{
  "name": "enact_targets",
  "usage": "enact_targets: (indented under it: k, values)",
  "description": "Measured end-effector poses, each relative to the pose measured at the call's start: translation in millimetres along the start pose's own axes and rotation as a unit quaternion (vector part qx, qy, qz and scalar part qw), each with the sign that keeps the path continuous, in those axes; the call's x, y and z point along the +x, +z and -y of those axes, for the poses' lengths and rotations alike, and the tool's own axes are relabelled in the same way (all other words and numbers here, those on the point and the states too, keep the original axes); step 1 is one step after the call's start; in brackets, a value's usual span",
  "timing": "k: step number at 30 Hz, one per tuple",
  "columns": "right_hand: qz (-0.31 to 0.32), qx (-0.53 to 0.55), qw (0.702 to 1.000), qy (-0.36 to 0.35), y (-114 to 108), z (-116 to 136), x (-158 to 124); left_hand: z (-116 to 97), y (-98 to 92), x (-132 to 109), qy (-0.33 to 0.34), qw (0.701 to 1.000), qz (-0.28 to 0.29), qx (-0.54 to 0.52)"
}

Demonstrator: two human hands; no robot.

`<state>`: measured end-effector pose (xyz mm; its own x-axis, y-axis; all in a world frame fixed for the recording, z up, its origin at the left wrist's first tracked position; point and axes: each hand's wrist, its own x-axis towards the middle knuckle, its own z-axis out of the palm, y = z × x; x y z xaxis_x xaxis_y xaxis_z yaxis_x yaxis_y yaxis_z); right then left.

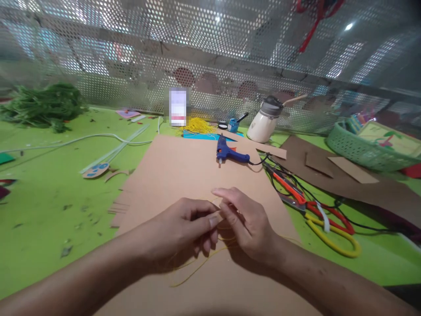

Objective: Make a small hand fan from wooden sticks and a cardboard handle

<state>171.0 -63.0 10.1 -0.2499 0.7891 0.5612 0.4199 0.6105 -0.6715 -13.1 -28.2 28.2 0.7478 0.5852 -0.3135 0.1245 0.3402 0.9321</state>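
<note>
My left hand (184, 226) and my right hand (245, 221) meet over a brown cardboard sheet (184, 166). Both pinch thin yellow threads (190, 268), whose loose ends trail down onto the cardboard below my left hand. My left thumb and forefinger press together on the strands. My right hand's fingers curl round the same strands, its forefinger stretched towards the left.
A blue glue gun (228, 152) lies at the cardboard's far edge, its black cord running right. Red and yellow scissors (312, 208) lie to the right. Further back are a pile of yellow thread (197, 126), a white jug (265, 120), a green basket (362, 149) and green fibres (42, 105).
</note>
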Motion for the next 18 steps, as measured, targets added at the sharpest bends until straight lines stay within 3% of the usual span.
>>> enact_targets:
  k: [4, 7, 10, 14, 18]
  values:
    - [0.000, -0.005, 1.000, 0.000, -2, -1, 1, -7, -6.8, -2, -0.016, 0.999, 0.026, -0.031]
    - [0.008, -0.002, 1.000, -0.007, -5, -2, 3, -10, -11.8, -3, -0.015, 0.996, 0.080, -0.042]
    - [-0.035, -0.016, 0.999, -0.022, -10, -4, 7, -13, -17.8, -5, -0.012, 0.995, 0.088, -0.038]
    - [-0.145, -0.043, 0.988, -0.004, -21, -5, 12, -19, -24.4, -5, -0.012, 1.000, 0.011, 0.004]
    - [-0.124, -0.057, 0.990, 0.018, -31, 1, 14, -28, -24.7, -6, 0.012, 0.995, -0.090, 0.045]
